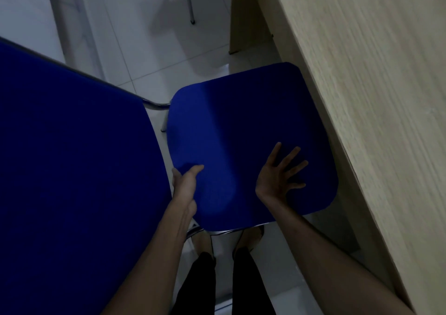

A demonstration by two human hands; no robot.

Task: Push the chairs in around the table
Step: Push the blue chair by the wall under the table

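Observation:
A chair with a blue padded seat (pixel 236 126) stands beside the light wooden table (pixel 376 97), its right edge just under the table's edge. My left hand (pixel 185 186) grips the seat's near-left corner, thumb on top and fingers under the edge. My right hand (pixel 280 174) lies flat on the seat's near-right part with fingers spread. A large blue padded panel (pixel 72 169), the chair's backrest or a second chair, fills the left of the view.
White tiled floor (pixel 135 49) lies beyond the chair. Metal chair legs (pixel 190 5) stand at the top, and a chrome tube (pixel 156 104) runs behind the blue panel. The table's side panel (pixel 246 15) drops to the floor. My legs and feet are below the seat.

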